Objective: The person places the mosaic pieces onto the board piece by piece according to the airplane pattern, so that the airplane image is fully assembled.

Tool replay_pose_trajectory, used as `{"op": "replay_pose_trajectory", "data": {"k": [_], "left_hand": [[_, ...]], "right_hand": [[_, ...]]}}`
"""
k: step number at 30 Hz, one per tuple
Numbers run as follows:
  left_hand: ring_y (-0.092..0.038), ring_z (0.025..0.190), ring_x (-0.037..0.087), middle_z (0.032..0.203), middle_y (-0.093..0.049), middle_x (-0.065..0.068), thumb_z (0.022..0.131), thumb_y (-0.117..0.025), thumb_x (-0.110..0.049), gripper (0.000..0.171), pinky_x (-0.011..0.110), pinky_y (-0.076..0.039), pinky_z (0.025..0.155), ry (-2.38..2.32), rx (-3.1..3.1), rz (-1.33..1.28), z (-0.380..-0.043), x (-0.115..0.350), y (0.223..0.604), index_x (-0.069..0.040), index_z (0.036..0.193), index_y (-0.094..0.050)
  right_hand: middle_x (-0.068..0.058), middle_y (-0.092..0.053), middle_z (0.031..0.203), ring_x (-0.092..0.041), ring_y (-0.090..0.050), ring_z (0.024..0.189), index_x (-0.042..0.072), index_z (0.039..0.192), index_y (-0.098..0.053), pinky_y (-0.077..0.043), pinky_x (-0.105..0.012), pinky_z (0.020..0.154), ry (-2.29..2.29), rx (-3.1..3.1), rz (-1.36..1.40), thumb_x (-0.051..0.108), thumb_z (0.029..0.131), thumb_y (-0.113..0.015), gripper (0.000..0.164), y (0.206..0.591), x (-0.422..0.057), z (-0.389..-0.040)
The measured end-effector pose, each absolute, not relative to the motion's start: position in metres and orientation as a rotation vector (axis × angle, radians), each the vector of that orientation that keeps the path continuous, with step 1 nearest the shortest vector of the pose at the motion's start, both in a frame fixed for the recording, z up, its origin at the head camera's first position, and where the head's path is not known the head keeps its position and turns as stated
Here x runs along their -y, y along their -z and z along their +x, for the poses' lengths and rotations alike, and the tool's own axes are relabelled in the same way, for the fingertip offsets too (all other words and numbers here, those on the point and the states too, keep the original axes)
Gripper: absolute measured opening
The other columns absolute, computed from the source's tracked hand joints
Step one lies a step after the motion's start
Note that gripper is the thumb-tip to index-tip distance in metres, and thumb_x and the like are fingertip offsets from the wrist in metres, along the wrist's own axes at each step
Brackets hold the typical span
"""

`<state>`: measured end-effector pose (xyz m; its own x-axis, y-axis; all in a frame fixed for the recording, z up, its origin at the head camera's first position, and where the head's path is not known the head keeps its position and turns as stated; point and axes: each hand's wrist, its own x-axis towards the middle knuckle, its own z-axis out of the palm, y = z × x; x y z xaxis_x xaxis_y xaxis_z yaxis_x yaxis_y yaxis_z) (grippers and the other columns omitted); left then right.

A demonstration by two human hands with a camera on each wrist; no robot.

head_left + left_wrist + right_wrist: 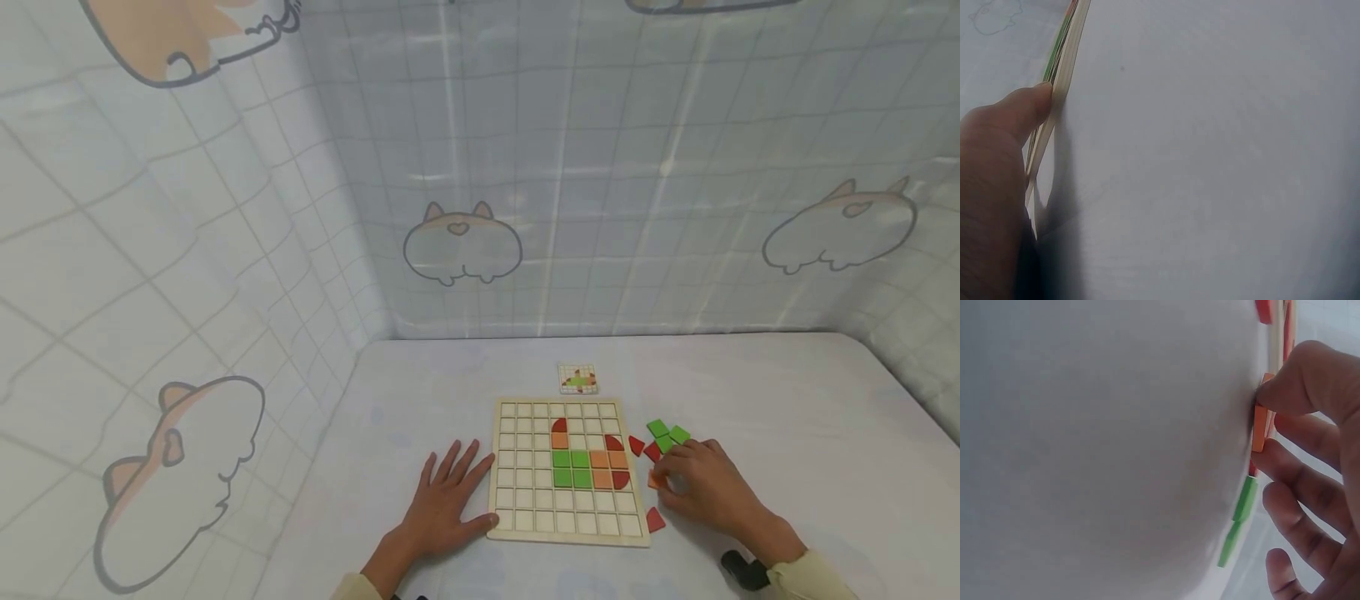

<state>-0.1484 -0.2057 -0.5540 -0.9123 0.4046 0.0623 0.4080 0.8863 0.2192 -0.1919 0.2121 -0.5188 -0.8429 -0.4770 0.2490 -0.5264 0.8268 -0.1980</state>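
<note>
Tabletop (795, 408): one board (534, 459), two hands (442, 510), orange tile (1260, 428) pinched.

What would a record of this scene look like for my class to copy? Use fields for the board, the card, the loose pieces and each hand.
Board: gridded; holds four green squares, four orange squares, three red rounded pieces
Card: patterned, beyond the board's far edge
Loose: green tiles and red tiles, right of the board
Left hand: fingers spread, thumb touching the board
Right hand: pinches an orange tile
</note>
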Motion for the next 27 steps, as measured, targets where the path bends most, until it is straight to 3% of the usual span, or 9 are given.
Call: {"op": "replay_pose_trajectory", "data": {"k": [18,27], "left_hand": [[-0.008,0.149,0.031,0.163,-0.016,0.003,0.091,-0.037,-0.075,0.081,0.065,-0.008,0.11,0.351,3.014,-0.667,-0.149,0.206,0.556,-0.031,0.158,-0.024],[-0.008,0.149,0.032,0.164,-0.015,0.003,0.091,-0.039,-0.073,0.081,0.064,-0.005,0.11,0.394,3.006,-0.684,-0.15,0.207,0.559,-0.03,0.158,-0.024]], "right_hand": [[0.026,-0.059,0.084,-0.006,-0.054,0.086,0.031,0.08,-0.073,-0.038,-0.04,0.081,-0.587,2.731,0.934,0.024,0.068,-0.087,0.02,0.518,-0.184,-0.188],[0.023,-0.058,0.081,-0.001,-0.053,0.079,0.029,0.078,-0.071,-0.038,-0.038,0.074,-0.618,2.579,1.145,0.019,0.069,-0.086,0.019,0.52,-0.15,-0.185]]}}
